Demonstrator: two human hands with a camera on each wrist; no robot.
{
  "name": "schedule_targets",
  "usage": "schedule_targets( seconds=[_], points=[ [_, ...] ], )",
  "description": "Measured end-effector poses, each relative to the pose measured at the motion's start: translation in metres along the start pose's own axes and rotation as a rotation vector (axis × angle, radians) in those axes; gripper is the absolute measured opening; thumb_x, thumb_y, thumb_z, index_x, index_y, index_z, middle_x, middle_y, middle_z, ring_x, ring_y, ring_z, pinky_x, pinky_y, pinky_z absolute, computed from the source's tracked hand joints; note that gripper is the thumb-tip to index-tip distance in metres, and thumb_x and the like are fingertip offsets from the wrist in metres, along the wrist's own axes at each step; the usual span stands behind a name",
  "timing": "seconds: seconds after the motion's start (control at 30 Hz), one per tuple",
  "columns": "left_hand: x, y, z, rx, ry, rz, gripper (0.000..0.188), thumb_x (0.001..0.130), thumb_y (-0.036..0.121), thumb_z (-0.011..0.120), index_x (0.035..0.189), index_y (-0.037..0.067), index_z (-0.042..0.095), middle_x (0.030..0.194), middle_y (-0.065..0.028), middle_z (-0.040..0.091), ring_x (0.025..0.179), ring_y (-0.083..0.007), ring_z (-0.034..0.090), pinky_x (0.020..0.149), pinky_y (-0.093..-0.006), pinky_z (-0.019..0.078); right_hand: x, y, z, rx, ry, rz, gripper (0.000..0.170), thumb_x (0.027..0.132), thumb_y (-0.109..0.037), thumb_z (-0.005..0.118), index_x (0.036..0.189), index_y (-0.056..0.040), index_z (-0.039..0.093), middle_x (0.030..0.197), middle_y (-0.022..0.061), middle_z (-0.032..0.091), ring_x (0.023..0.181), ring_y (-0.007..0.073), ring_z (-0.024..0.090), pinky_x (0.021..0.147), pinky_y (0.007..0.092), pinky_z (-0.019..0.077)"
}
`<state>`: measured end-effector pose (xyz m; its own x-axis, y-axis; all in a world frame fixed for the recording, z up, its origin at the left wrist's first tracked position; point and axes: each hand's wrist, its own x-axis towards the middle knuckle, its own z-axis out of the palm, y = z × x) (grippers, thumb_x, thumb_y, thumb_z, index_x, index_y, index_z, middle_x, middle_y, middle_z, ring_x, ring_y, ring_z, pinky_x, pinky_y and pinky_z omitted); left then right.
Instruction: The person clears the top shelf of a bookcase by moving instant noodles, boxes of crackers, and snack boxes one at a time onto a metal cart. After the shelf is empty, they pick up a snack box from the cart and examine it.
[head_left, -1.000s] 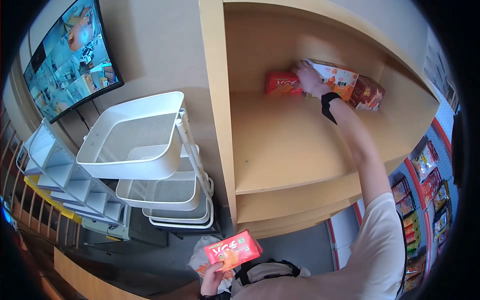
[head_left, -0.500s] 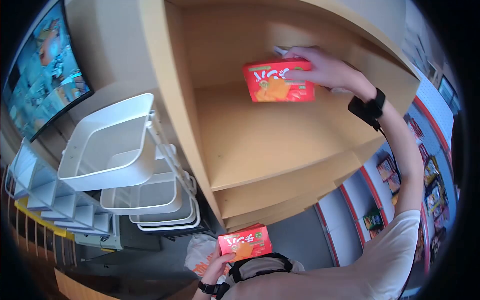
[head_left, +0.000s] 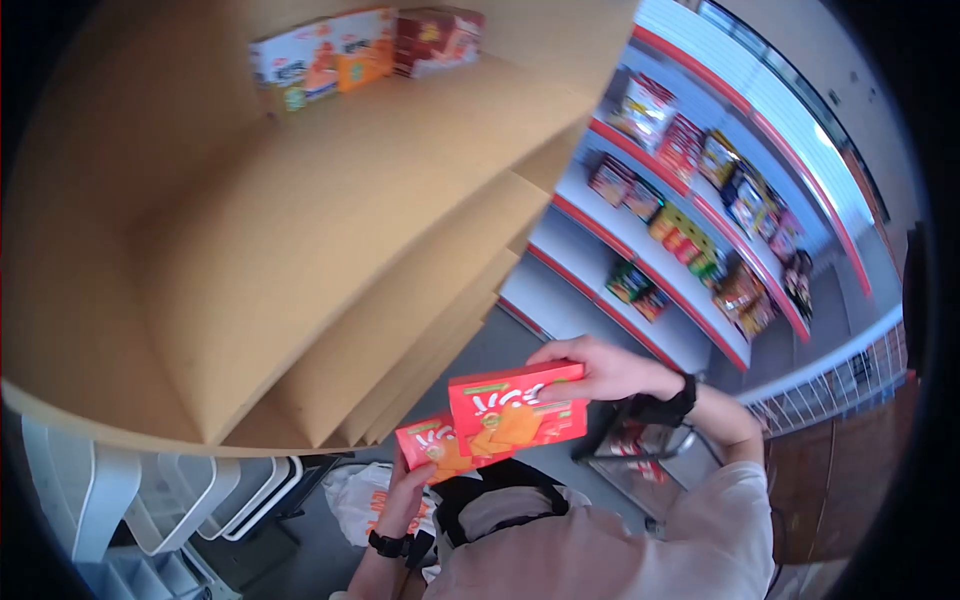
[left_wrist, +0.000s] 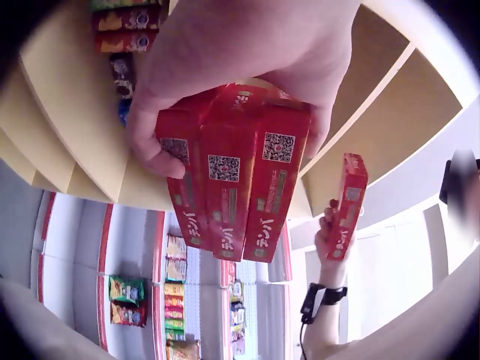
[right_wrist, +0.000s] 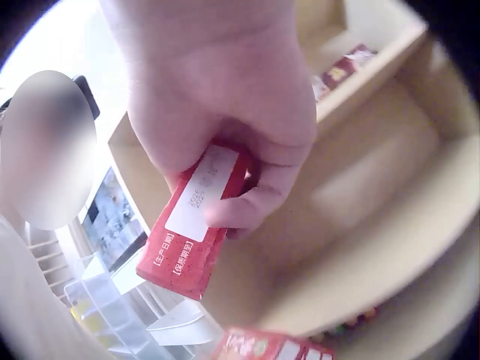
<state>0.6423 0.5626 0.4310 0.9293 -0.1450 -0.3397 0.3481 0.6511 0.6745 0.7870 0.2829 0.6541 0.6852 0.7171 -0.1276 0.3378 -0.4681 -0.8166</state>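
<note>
In the head view, the right hand [head_left: 600,368] grips a red box [head_left: 518,412] by its upper right corner. That box overlaps the red box [head_left: 432,446] in the left hand [head_left: 402,500], lower down. The left wrist view shows the left hand [left_wrist: 247,67] gripping three red boxes [left_wrist: 225,180] side by side, with the right hand [left_wrist: 327,236] apart from them, holding its single box [left_wrist: 351,202]. In the right wrist view, fingers and thumb of the right hand [right_wrist: 225,97] pinch the red box [right_wrist: 191,225]; part of another red box [right_wrist: 262,345] shows below.
Several boxes [head_left: 365,50] stand at the back of the wooden shelf [head_left: 300,190]. Snack packets [head_left: 680,145] fill parts of the red-edged shelves at the right. A white bag [head_left: 358,500] lies on the floor, and a white trolley [head_left: 105,490] stands at the lower left.
The right hand has brought a red box off the wooden shelf, down beside the left hand's boxes. The head view has swung right, towards the snack shelves.
</note>
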Motion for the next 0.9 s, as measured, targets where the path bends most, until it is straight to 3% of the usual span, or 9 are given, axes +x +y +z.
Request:
schedule_targets(
  seconds=[0.1, 0.23, 0.27, 0.33, 0.37, 0.43, 0.57, 0.8, 0.9],
  points=[
    [0.008, -0.014, 0.021, 0.000, -0.027, -0.090, 0.065, 0.081, 0.009, 0.063, 0.138, 0.009, 0.031, 0.134, -0.0086, 0.045, 0.126, -0.0221, 0.043, 0.105, -0.0382, 0.0342, -0.044, 0.034, 0.023, 0.208, 0.012, 0.257, 0.041, 0.085, -0.023, 0.070, 0.116, 0.0006, 0.057, 0.105, 0.0089, 0.065, 0.092, 0.0137, 0.062, 0.079, 0.0271, 0.0494],
    [0.002, -0.041, 0.046, -0.001, -0.032, -0.103, 0.065, 0.083, 0.010, 0.062, 0.139, 0.009, 0.030, 0.134, -0.0084, 0.044, 0.126, -0.0217, 0.043, 0.105, -0.0384, 0.0346, -0.092, 0.055, 0.037, 0.417, 0.022, 0.407, 0.040, 0.087, -0.026, 0.068, 0.118, -0.0027, 0.057, 0.104, 0.0056, 0.063, 0.090, 0.0108, 0.059, 0.079, 0.0241, 0.0490],
    [0.000, -0.046, 0.056, 0.015, -0.028, -0.113, 0.064, 0.084, 0.011, 0.061, 0.140, 0.009, 0.029, 0.134, -0.0081, 0.044, 0.126, -0.0215, 0.043, 0.105, -0.0386, 0.0350, -0.104, 0.066, 0.041, 0.432, 0.038, 0.400, 0.040, 0.087, -0.026, 0.068, 0.118, -0.0027, 0.057, 0.104, 0.0056, 0.063, 0.090, 0.0108, 0.059, 0.079, 0.0241, 0.0490],
    [-0.006, -0.063, 0.075, 0.044, -0.019, -0.121, 0.064, 0.085, 0.012, 0.061, 0.140, 0.009, 0.028, 0.134, -0.0079, 0.044, 0.127, -0.0214, 0.042, 0.105, -0.0388, 0.0353, -0.131, 0.098, 0.052, 0.435, 0.120, 0.266, 0.048, 0.086, -0.038, 0.067, 0.117, -0.0032, 0.056, 0.097, 0.0064, 0.063, 0.061, 0.0093, 0.058, 0.050, 0.0233, 0.0465],
    [-0.009, -0.073, 0.085, 0.072, -0.024, -0.108, 0.061, 0.087, 0.015, 0.060, 0.140, 0.010, 0.031, 0.134, -0.0075, 0.046, 0.125, -0.0219, 0.045, 0.103, -0.0400, 0.0374, -0.144, 0.108, 0.051, 0.447, 0.124, 0.257, 0.048, 0.086, -0.038, 0.067, 0.117, -0.0032, 0.056, 0.097, 0.0064, 0.063, 0.061, 0.0093, 0.058, 0.050, 0.0233, 0.0465],
    [-0.019, -0.097, 0.103, 0.108, -0.013, -0.097, 0.057, 0.088, 0.017, 0.059, 0.139, 0.010, 0.033, 0.134, -0.0072, 0.047, 0.124, -0.0224, 0.047, 0.102, -0.0412, 0.0395, -0.170, 0.127, 0.052, 0.438, 0.101, 0.241, 0.044, 0.088, -0.020, 0.068, 0.125, -0.0049, 0.050, 0.112, 0.0046, 0.059, 0.096, 0.0075, 0.057, 0.081, 0.0212, 0.0489],
    [-0.037, -0.157, 0.150, 0.138, 0.024, -0.045, 0.054, 0.088, 0.016, 0.059, 0.137, 0.006, 0.037, 0.131, -0.0077, 0.050, 0.121, -0.0213, 0.049, 0.101, -0.0374, 0.0403, -0.232, 0.173, 0.055, 0.805, 0.122, 0.123, 0.059, 0.085, -0.002, 0.067, 0.135, -0.0061, 0.035, 0.125, 0.0070, 0.052, 0.109, 0.0092, 0.055, 0.090, 0.0240, 0.0486],
    [-0.111, -0.265, 0.205, 0.059, 0.166, -0.051, 0.046, 0.090, 0.016, 0.056, 0.133, 0.005, 0.042, 0.126, -0.0072, 0.055, 0.114, -0.0198, 0.054, 0.099, -0.0363, 0.0420, -0.336, 0.210, 0.063, 0.833, 0.065, 0.084, 0.041, 0.091, -0.015, 0.063, 0.127, -0.0032, 0.048, 0.119, 0.0027, 0.055, 0.104, 0.0063, 0.054, 0.086, 0.0236, 0.0470],
    [-0.144, -0.297, 0.217, -0.020, 0.233, -0.089, 0.055, 0.090, 0.015, 0.056, 0.139, 0.007, 0.033, 0.132, -0.0092, 0.050, 0.119, -0.0220, 0.052, 0.099, -0.0379, 0.0433, -0.369, 0.215, 0.071, 0.784, 0.004, 0.137, 0.039, 0.092, -0.019, 0.063, 0.125, -0.0029, 0.050, 0.112, 0.0019, 0.058, 0.097, 0.0042, 0.054, 0.080, 0.0220, 0.0467]
  ],
)
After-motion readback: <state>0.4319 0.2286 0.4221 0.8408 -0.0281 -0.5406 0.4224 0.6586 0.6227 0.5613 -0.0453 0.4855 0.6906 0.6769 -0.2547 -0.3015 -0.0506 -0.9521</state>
